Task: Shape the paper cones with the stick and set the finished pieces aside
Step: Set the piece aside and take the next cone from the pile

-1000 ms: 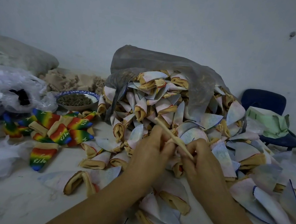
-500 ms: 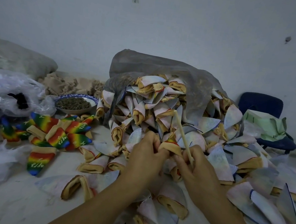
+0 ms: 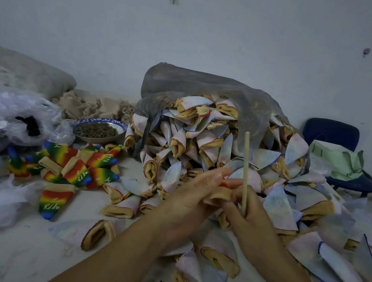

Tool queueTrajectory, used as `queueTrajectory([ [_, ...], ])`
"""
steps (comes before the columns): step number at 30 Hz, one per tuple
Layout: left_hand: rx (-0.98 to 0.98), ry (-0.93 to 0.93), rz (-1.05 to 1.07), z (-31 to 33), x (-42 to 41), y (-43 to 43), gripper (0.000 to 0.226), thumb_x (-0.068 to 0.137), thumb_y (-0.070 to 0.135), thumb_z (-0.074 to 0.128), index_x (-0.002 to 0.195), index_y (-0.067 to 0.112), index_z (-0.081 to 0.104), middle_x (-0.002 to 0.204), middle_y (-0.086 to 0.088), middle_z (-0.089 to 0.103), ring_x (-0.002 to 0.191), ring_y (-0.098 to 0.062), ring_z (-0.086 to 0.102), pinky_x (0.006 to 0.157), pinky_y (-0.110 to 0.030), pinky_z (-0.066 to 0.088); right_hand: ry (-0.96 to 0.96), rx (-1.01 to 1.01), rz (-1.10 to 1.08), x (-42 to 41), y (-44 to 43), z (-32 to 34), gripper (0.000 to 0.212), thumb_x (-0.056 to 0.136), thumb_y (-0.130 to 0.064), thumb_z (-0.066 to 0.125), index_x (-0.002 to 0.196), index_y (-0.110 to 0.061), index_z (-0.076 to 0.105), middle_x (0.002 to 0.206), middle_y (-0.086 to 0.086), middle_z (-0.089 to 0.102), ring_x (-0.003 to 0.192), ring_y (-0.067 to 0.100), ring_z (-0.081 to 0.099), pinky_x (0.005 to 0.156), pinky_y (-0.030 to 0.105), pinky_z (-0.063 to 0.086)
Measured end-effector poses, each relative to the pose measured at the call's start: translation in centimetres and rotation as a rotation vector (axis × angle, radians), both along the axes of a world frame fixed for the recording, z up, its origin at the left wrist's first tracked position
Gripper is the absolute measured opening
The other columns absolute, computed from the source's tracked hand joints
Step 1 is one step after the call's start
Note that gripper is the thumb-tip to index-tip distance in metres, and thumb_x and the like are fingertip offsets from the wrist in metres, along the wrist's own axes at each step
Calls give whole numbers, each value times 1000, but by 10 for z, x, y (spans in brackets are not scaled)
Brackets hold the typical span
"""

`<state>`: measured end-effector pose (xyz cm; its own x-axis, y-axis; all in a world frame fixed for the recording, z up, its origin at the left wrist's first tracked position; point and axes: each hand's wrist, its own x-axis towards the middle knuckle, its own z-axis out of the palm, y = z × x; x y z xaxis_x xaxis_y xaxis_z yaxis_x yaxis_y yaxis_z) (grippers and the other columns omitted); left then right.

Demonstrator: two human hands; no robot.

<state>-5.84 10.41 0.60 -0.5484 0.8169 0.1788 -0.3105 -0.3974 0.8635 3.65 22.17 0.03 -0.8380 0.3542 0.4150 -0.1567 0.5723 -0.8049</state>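
My right hand (image 3: 253, 214) grips a thin pale stick (image 3: 245, 165) that stands almost upright, its lower end inside my fist. My left hand (image 3: 188, 200) holds a tan-rimmed paper cone (image 3: 219, 193) between its fingers, touching the right hand. Behind my hands rises a big heap of pale cones (image 3: 203, 140), partly under a grey plastic bag (image 3: 208, 90). More pale cones (image 3: 218, 259) lie flat below my wrists. A group of rainbow-printed cones (image 3: 79, 164) lies to the left on the white surface.
A blue-rimmed bowl (image 3: 99, 129) of dark bits sits behind the rainbow cones. Crumpled clear plastic (image 3: 5, 122) fills the far left. A dark blue chair (image 3: 337, 154) with green fabric (image 3: 336, 161) on it stands at the right by the wall.
The stick has swung from slanting up-left to nearly vertical in my right hand. The tan rim of the cone now shows between my hands.
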Motion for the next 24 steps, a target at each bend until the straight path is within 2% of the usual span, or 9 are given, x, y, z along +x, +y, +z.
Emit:
queueTrajectory([
  [2,89,-50,-36,-2,0,0,57,78,38,78,124,7,62,127,-13,66,117,-25,63,95,-31,51,-28,-68,21,1,-2,1,16,86,-40,55,81,-25,50,58,-12,50,48,2,42,47,16,38],
  [3,128,-100,-56,-2,1,0,55,76,36,81,120,7,64,127,-14,66,115,-26,64,93,-32,52,-26,-145,34,1,-2,1,25,80,-49,55,82,-24,52,55,-11,49,46,2,41,45,15,37],
  [6,161,-133,-105,-4,5,1,54,76,42,80,116,7,68,129,-13,64,120,-27,61,99,-37,50,-26,-274,94,0,-5,1,38,71,-57,54,87,-23,57,52,-12,52,44,0,45,45,13,38],
  [9,57,-17,-44,-5,12,7,44,80,47,71,102,10,75,118,-11,69,111,-20,65,93,-29,52,-33,-170,89,-1,-7,-3,27,74,-56,51,94,-40,59,70,-21,63,64,-7,59,56,8,44],
  [11,11,-50,50,-4,11,9,46,80,49,68,96,7,75,105,-13,72,101,-21,69,88,-30,56,-33,-109,92,-2,-7,-4,23,73,-60,50,88,-44,59,74,-14,64,68,-2,60,60,13,46],
  [13,31,-189,141,-4,3,7,51,83,51,66,94,2,73,96,-14,73,94,-23,71,84,-32,59,-24,-32,76,1,-5,-2,22,73,-64,47,77,-45,56,67,-7,57,58,1,52,56,16,43],
  [17,121,-525,247,-2,-20,-1,49,87,55,54,80,9,66,77,-9,75,83,-21,75,76,-36,60,-11,201,20,8,7,3,22,86,-58,30,76,-52,49,65,-16,54,55,5,48,50,17,36],
  [21,215,-678,266,-1,-32,-9,50,89,57,55,89,9,69,89,-10,76,89,-24,75,76,-41,58,-5,554,-72,9,14,1,21,92,-48,30,85,-44,50,65,-18,49,66,5,50,51,17,35],
  [24,261,-704,240,-1,-33,-11,50,89,50,60,109,5,68,105,-14,74,96,-26,73,71,-39,62,52,747,-153,8,11,-1,18,97,-31,48,92,-26,64,74,-25,46,66,-2,46,51,6,32],
])
